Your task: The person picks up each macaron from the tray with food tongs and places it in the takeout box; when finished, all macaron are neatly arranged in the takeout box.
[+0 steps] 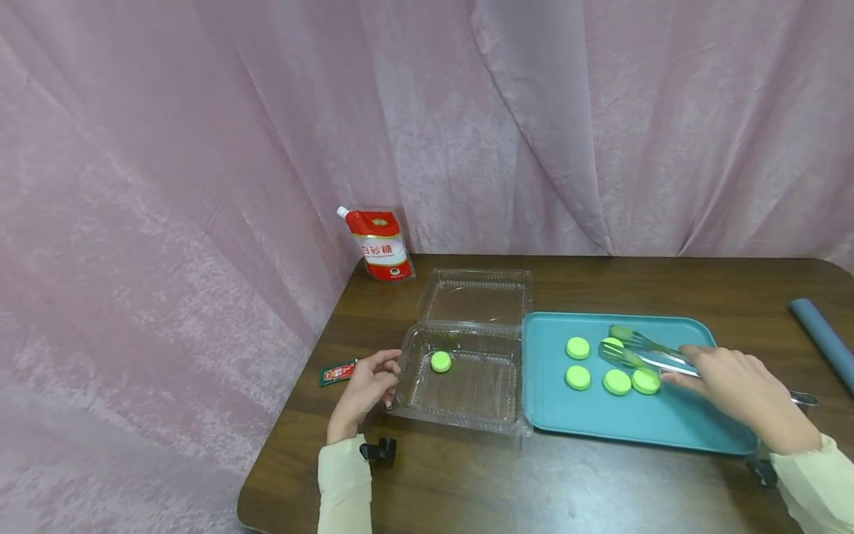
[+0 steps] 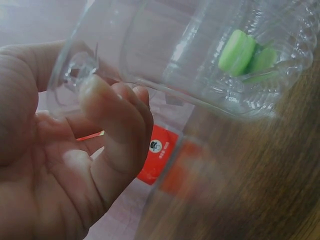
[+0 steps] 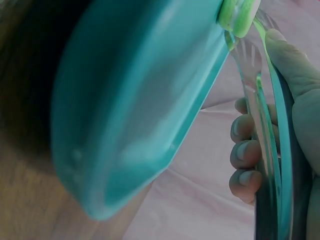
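Note:
My left hand [image 1: 368,389] pinches the left edge of a clear plastic clamshell box [image 1: 480,378], its lid lying open behind. One green macaron [image 1: 441,362] sits inside the box; the left wrist view shows that macaron [image 2: 237,52] through the clear wall. With my right hand [image 1: 740,389] I grip metal tongs [image 1: 669,364] with green see-through ends over a teal tray [image 1: 554,411]. The tong ends stand on either side of a macaron [image 1: 612,345] at the tray's back; whether they touch it I cannot tell. Several more green macarons [image 1: 577,377] lie on the tray.
A red and white spouted pouch [image 1: 383,248] stands at the table's back left corner. A small green and red packet [image 1: 337,373] lies left of the box. Along the right edge is a blue-grey rolled item [image 1: 823,343]. Pink curtains [image 1: 534,133] hang behind the table.

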The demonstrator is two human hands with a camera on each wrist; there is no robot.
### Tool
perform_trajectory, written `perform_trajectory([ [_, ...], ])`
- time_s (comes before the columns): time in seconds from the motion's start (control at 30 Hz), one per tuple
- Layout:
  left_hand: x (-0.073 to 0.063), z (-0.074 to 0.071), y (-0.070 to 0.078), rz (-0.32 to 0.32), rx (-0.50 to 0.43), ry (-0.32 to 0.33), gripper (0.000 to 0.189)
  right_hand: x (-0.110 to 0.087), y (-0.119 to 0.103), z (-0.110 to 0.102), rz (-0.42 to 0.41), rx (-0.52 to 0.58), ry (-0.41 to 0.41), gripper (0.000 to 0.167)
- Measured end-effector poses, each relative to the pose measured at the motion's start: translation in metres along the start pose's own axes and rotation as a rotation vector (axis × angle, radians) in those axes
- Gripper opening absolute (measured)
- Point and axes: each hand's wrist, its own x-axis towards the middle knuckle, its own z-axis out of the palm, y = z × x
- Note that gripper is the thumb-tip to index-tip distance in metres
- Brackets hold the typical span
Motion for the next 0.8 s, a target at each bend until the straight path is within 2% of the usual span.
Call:
perform_trajectory([
  [0.3,-0.001,0.0,0.001,0.003,-0.009,-0.003,0.054,0.001,-0.002,-0.003,-0.027,-0.005,0.049,0.052],
  [0.6,-0.001,0.0,0.001,-0.002,-0.009,-0.006,0.055,0.009,-0.014,-0.01,-0.063,-0.003,0.101,0.052],
  [0.8,-0.001,0.0,0.001,0.006,0.005,-0.007,0.055,0.017,-0.028,-0.012,-0.089,0.012,0.147,0.038],
])
